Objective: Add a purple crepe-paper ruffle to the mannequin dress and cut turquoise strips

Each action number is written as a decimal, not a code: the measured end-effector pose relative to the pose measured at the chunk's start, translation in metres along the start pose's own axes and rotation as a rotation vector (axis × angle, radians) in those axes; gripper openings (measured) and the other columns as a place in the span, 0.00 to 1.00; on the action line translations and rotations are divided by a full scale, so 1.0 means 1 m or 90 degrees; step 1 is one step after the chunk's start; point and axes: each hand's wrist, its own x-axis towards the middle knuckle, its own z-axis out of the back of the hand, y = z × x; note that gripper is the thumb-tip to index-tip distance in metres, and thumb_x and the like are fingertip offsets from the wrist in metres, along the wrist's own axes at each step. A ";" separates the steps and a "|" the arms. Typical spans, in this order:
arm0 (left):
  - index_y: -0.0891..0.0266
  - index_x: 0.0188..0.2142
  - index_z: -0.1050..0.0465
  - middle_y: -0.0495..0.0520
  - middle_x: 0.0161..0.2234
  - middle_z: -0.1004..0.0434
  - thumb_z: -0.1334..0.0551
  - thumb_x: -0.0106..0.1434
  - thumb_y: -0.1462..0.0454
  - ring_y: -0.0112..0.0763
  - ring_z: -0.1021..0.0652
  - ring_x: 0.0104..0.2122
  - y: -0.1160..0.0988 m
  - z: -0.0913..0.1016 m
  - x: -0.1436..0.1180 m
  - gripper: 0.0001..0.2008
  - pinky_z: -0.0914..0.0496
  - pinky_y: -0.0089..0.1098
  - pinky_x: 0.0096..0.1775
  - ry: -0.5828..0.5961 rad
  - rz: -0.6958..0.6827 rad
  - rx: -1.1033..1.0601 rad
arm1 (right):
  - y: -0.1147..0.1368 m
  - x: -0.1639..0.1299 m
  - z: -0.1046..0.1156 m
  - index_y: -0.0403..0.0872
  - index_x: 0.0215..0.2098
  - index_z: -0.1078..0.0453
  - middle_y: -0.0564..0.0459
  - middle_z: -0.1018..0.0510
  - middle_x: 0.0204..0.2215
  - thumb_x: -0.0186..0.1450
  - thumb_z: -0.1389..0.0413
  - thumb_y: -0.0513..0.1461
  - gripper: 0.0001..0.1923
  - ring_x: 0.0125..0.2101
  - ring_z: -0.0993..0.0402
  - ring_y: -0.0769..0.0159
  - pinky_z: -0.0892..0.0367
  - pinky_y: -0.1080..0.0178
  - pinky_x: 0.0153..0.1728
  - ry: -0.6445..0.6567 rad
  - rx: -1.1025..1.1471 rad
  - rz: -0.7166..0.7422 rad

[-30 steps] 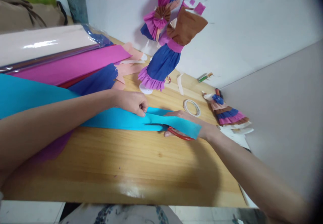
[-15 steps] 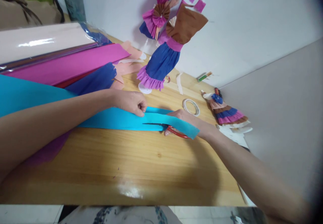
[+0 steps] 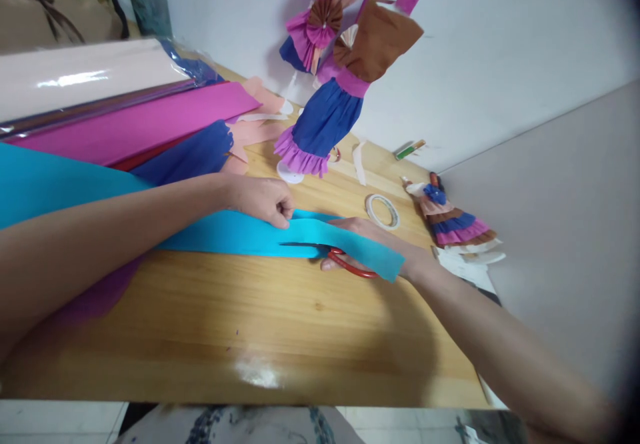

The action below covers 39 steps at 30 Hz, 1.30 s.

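Observation:
A long band of bright blue crepe paper (image 3: pixel 225 234) lies across the wooden table from the left. My left hand (image 3: pixel 267 201) is closed, thumb and fingers pinching the upper edge of this paper. My right hand (image 3: pixel 363 231) grips red-handled scissors (image 3: pixel 350 267), partly hidden under the paper. The dark blades point left and sit in a lengthwise cut. A partly cut strip of the blue paper (image 3: pixel 373 251) drapes over the scissors and my right hand, its free end hanging to the right.
Rolls and sheets of pink paper (image 3: pixel 150 121) and dark blue paper (image 3: pixel 190 154) lie at the left. A paper dress on a stand (image 3: pixel 330 114) rises at the back. A tape roll (image 3: pixel 383 212) lies behind my right hand, and a smaller layered paper dress (image 3: pixel 457 221) further right.
The scissors have moved slightly left along the blue paper, and the strip's loose end hangs a little further right. The whole view has shifted slightly. Both hands keep their grip.

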 end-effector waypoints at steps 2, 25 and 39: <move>0.69 0.27 0.26 0.44 0.20 0.31 0.40 0.56 0.71 0.21 0.34 0.25 -0.001 0.000 -0.001 0.04 0.44 0.24 0.31 0.002 0.008 -0.010 | 0.001 0.003 -0.001 0.49 0.40 0.22 0.51 0.18 0.39 0.64 0.39 0.46 0.11 0.36 0.22 0.62 0.32 0.65 0.37 0.000 0.023 0.003; 0.69 0.32 0.23 0.45 0.23 0.26 0.35 0.54 0.69 0.23 0.31 0.26 -0.001 0.012 -0.005 0.04 0.41 0.24 0.32 0.064 0.026 0.023 | -0.003 0.004 -0.001 0.50 0.33 0.19 0.55 0.16 0.37 0.62 0.39 0.44 0.08 0.35 0.20 0.62 0.31 0.65 0.37 0.000 0.120 -0.066; 0.66 0.19 0.36 0.42 0.16 0.42 0.41 0.56 0.71 0.20 0.41 0.23 -0.001 0.010 -0.004 0.11 0.48 0.25 0.29 0.081 -0.020 0.024 | 0.009 0.013 -0.005 0.45 0.41 0.22 0.49 0.18 0.39 0.62 0.38 0.45 0.13 0.38 0.21 0.61 0.29 0.63 0.40 -0.036 0.080 0.013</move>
